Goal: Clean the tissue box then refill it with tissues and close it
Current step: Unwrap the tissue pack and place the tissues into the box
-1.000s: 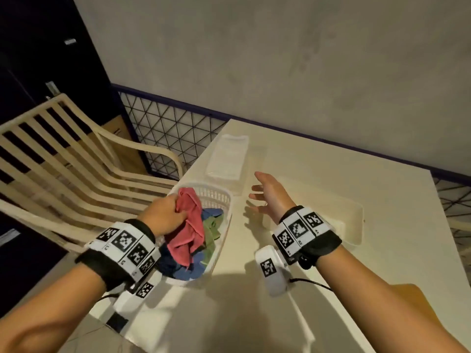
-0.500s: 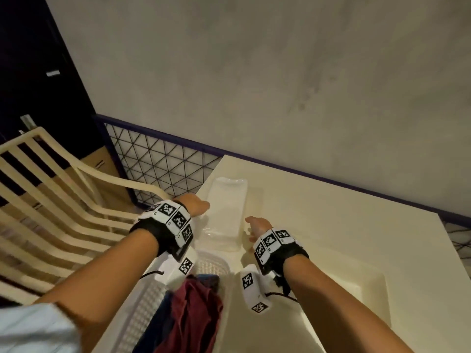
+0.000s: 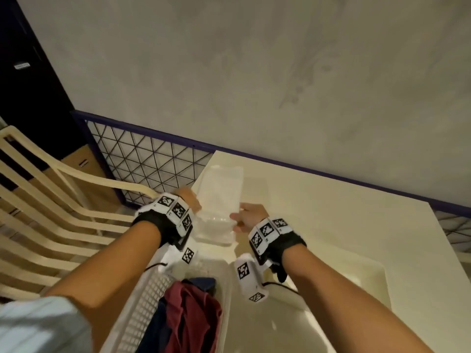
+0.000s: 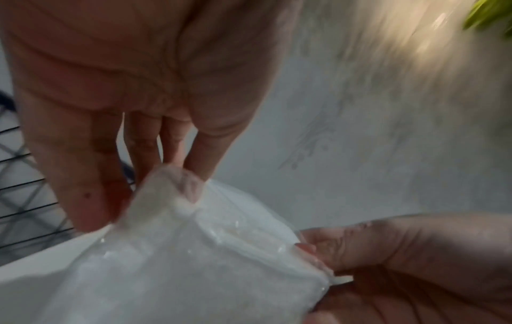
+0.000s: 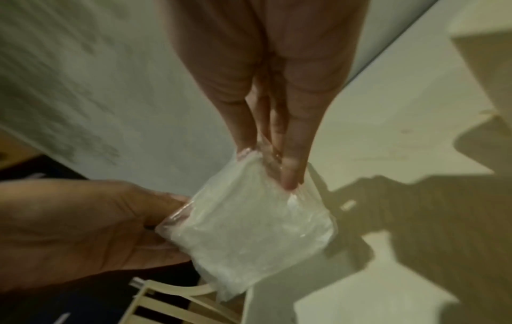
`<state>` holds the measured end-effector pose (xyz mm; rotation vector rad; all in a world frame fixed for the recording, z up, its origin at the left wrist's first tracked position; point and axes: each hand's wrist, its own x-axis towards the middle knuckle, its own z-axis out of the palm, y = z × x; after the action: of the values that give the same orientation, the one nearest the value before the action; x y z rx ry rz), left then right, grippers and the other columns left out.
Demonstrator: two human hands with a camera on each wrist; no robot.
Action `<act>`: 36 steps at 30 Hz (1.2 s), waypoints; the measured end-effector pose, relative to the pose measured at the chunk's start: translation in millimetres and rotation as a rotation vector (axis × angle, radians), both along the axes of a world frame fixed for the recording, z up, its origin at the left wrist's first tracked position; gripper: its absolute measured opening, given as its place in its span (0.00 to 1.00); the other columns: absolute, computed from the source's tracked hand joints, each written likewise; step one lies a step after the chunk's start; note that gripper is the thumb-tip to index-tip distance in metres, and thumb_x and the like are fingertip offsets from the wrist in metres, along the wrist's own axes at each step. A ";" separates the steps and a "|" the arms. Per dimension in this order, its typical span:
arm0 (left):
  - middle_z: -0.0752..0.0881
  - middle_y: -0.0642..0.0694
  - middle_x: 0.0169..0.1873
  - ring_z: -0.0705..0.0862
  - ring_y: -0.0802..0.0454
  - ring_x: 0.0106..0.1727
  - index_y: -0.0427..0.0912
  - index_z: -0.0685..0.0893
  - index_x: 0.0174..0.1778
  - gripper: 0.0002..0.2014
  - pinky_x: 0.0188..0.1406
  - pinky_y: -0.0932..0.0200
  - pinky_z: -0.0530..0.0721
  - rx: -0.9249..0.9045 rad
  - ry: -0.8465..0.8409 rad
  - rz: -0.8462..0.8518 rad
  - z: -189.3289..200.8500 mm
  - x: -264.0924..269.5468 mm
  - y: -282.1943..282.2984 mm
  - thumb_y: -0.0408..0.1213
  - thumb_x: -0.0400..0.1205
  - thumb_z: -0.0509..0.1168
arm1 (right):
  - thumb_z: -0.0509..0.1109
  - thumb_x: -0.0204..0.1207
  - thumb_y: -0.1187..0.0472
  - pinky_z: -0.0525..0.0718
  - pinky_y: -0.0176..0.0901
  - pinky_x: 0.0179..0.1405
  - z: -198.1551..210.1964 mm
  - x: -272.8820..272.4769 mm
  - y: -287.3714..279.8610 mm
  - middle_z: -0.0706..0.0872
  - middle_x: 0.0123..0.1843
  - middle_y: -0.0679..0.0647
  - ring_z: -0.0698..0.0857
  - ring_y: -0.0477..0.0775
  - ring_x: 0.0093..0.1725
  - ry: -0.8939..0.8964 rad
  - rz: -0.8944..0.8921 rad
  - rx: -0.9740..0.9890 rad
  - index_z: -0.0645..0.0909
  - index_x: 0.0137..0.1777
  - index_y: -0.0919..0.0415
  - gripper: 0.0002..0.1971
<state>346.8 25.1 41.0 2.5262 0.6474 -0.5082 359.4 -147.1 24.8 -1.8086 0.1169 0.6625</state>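
Tissues, sealed in a clear plastic pack (image 3: 220, 200), are lying at the far left corner of the cream table (image 3: 331, 225), right where the table meets the wire fence (image 3: 142, 159). The pack's long axis is running away from the person toward the wall, so only its near short end is facing the hands, and both hands are meeting it there from opposite sides. Neither hand is clearly nearer; they are sitting about level on that end. The left hand (image 3: 190, 200) is pinching the left corner of the wrapper between thumb and fingertips (image 4: 91, 210), the plastic bunching up at the grip. The right hand (image 3: 251, 216) is pinching the right corner the same way, its fingers (image 5: 291, 173) pressing down into the film while the thumb is closing from the other side. Nothing else is in either hand. In my judgement they are setting up to lift the pack or pull the wrapper apart, so the pull would go sideways across the short end. The open tissue box (image 3: 356, 284) is waiting on the table nearer the person than the pack and to its right, just beside the right forearm, and a white basket (image 3: 142, 301) of cloths is sitting directly below the pack's near end.
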 end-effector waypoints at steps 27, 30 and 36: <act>0.88 0.41 0.32 0.88 0.50 0.41 0.51 0.77 0.47 0.21 0.48 0.58 0.87 -0.769 -0.240 0.115 -40.6 -384.1 -216.9 0.51 0.64 0.76 | 0.67 0.76 0.67 0.84 0.49 0.61 -23.2 -333.6 -267.7 0.86 0.57 0.49 0.85 0.54 0.59 0.025 0.196 0.067 0.75 0.70 0.56 0.22; 0.77 0.50 0.30 0.80 0.53 0.37 0.52 0.77 0.46 0.12 0.53 0.55 0.83 -0.686 -0.225 0.120 -61.6 -385.0 -227.8 0.37 0.74 0.73 | 0.65 0.77 0.70 0.81 0.52 0.64 -42.8 -337.6 -268.2 0.84 0.62 0.58 0.83 0.60 0.61 0.040 0.208 -0.014 0.74 0.71 0.60 0.22; 0.80 0.45 0.57 0.82 0.48 0.55 0.45 0.72 0.61 0.19 0.61 0.52 0.82 -0.640 -0.307 0.122 -75.4 -362.9 -244.5 0.37 0.76 0.70 | 0.66 0.79 0.65 0.73 0.46 0.72 -54.4 -329.5 -266.5 0.74 0.74 0.58 0.76 0.53 0.69 -0.070 -0.024 -0.091 0.65 0.77 0.58 0.27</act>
<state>-16.1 -219.4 -34.4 1.8912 0.4289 -0.2233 29.9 -413.6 -29.5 -1.9131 0.1237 0.5844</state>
